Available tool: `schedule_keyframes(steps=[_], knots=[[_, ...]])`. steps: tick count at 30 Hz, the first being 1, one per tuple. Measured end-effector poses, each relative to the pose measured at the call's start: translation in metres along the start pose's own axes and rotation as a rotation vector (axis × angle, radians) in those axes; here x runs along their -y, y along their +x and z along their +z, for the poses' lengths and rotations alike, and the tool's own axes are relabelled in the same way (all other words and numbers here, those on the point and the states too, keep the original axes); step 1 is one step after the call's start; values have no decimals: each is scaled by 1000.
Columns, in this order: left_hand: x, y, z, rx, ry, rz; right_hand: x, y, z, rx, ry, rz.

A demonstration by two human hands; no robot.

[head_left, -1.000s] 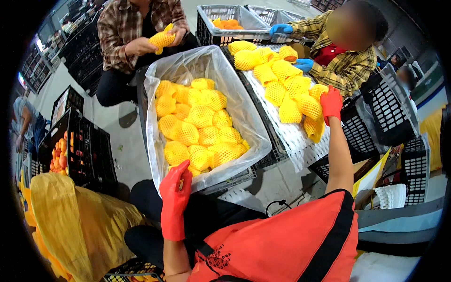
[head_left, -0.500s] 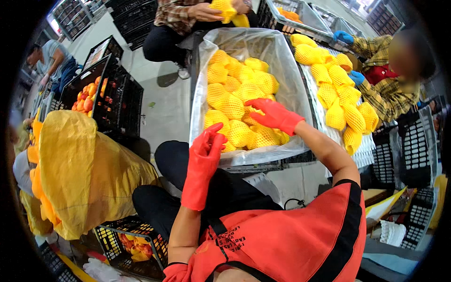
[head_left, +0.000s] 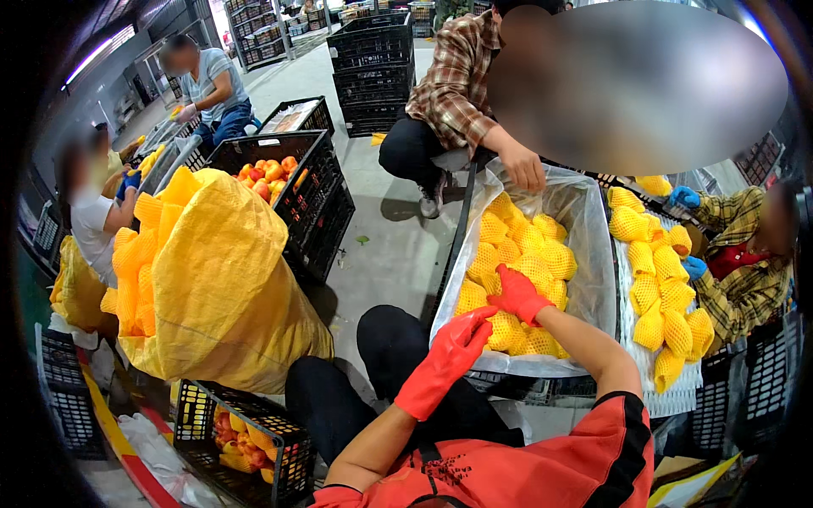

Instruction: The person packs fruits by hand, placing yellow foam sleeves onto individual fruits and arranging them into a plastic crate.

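Note:
Both my hands wear red rubber gloves. My right hand is over the yellow foam-netted fruit in a crate, fingers apart and palm down against the fruit. The crate has a clear plastic liner, and the netted fruit fills its left and near part. My left hand hovers at the crate's near left corner, thumb and fingers stretched out and apart, with nothing seen in it. On the far side of the crate another person's bare hand hangs over the liner's rim.
At left stands a yellow woven sack stuffed with foam net sleeves. Black crates hold red-orange fruit. More netted fruit lies on a white padded surface at right, beside a blue-gloved co-worker. Black crates are stacked behind.
The view has swung left and up, so the crate appears further right. My right hand has lowered onto the netted fruit. The person opposite now reaches a hand over the crate.

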State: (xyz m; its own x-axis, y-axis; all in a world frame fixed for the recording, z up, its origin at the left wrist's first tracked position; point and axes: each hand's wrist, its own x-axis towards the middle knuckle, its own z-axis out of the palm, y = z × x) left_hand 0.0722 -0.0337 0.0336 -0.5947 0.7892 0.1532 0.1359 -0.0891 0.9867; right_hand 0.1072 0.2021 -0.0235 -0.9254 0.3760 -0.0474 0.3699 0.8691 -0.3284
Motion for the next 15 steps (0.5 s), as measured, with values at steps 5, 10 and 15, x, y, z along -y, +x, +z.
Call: schedule_keyframes(steps=[5,10,15], knots=[[-6,5,5,-17,90,132,-24,-20,-12,-54,176,138],[-13,10,-3,-107,200,268,12,-33,-55,-213,1293,252],[-24,27,9,-139,239,378,81,-66,-83,156,1829,408]])
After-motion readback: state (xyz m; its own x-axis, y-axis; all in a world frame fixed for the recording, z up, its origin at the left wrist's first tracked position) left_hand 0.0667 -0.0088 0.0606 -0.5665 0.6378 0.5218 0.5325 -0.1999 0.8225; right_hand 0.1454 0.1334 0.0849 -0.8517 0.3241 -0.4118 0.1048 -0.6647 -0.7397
